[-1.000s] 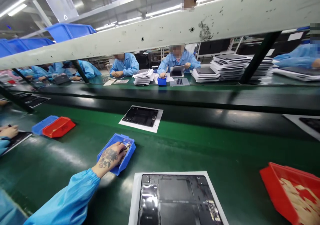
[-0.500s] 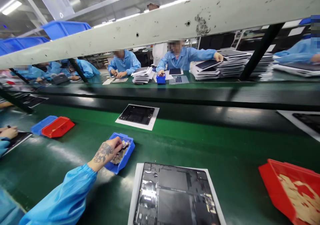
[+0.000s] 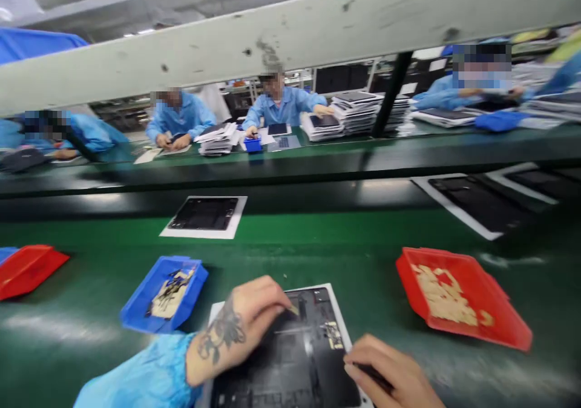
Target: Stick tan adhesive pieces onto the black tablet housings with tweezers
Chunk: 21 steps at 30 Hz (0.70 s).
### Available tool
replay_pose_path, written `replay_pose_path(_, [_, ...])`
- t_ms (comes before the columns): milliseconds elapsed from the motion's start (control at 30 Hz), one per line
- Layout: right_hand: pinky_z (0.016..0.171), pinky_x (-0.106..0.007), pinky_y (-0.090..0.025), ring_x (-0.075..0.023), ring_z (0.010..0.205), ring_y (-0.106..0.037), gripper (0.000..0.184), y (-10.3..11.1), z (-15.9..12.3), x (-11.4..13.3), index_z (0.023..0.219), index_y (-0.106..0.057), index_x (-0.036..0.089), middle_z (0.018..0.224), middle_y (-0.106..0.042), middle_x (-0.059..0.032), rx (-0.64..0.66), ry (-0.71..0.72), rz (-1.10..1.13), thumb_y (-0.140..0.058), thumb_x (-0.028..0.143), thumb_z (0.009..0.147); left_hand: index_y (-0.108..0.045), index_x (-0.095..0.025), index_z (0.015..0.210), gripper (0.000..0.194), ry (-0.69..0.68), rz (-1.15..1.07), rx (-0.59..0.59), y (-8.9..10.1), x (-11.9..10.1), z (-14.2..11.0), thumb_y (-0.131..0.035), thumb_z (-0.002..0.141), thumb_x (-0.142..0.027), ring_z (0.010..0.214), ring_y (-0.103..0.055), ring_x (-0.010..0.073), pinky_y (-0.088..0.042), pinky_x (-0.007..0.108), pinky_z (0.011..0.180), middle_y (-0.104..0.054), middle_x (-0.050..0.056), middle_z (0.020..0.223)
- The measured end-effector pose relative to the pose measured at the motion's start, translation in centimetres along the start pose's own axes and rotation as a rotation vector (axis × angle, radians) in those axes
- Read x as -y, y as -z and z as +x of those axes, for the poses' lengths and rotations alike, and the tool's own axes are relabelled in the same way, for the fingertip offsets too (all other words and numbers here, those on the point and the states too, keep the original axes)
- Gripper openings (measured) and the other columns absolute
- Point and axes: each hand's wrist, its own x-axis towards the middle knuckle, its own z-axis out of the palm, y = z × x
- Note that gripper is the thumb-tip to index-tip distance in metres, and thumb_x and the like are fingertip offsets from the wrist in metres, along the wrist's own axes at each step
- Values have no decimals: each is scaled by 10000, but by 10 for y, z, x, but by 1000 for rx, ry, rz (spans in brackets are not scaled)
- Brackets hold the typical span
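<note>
An opened tablet chassis [image 3: 313,359] lies on a white sheet at the near edge of the green bench. My left hand [image 3: 247,320] rests over its upper left part, fingers pinched on a small tan part [image 3: 295,310] at its top edge. My right hand [image 3: 393,378] lies on the chassis's lower right side, fingers closed round a thin dark tool. A blue tray [image 3: 164,293] with small parts sits just left of my left hand. A red tray [image 3: 458,296] holding tan pieces sits to the right.
Another chassis on a white sheet [image 3: 205,215] lies further back on the belt, more [image 3: 476,202] at the right. A red tray [image 3: 27,269] sits at far left. Across the line, people in blue coats work beside stacks of tablets [image 3: 356,108]. A white beam [image 3: 290,32] crosses overhead.
My left hand left the blue tray and moved right onto the chassis with a small part. My right hand came into view. The view swung right and down.
</note>
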Motion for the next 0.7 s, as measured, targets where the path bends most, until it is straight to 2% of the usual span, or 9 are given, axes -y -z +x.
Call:
replay_pose_path(100, [658,-243,-468,-157,750,-599,123,16,-1,12,871,-629,223,827,-617,-20,-94,-131,84,-576,334,878,-580,-200,896,120,-92,-40,180,-48,-27,35,-473,906,-145,765,-559,124,-418,220,702,-609,13,828])
replay_pose_path(200, [615,-236,-418,-133,668,-525,253,39,-6,13,720,-559,184,728,-548,-1,-238,-217,123,-540,363,898,-532,-193,844,73,-140,-104,252,-80,-48,68,-497,875,-138,689,-521,115,-391,222,644,-573,-6,759])
replay_pose_path(333, [620,-234,-384,-121,663,-472,247,74,-19,-1,736,-548,174,703,-515,12,-341,-238,184,-539,359,900,-526,-184,797,65,-26,-322,324,-103,-64,110,-538,832,-130,645,-496,94,-384,199,615,-548,-31,713])
replay_pose_path(467, [608,-238,-375,-118,659,-453,239,101,-30,-22,743,-561,169,700,-505,12,-399,-253,274,-588,365,876,-555,-160,791,37,46,-494,416,-124,-66,141,-566,806,-128,644,-501,90,-393,198,621,-559,-25,700])
replay_pose_path(600, [672,-259,-418,-137,722,-520,221,114,-37,-41,759,-586,163,771,-566,-14,-398,-223,368,-582,343,888,-556,-147,805,94,161,-765,423,-151,-61,158,-634,799,-200,671,-538,107,-421,223,649,-585,-4,720])
replay_pose_path(700, [677,-264,-438,-141,718,-547,194,118,-41,-49,746,-592,165,764,-586,-16,-449,-206,360,-596,307,878,-538,-138,787,176,272,-983,456,-167,-61,165,-697,764,-210,647,-558,108,-424,219,622,-580,0,693])
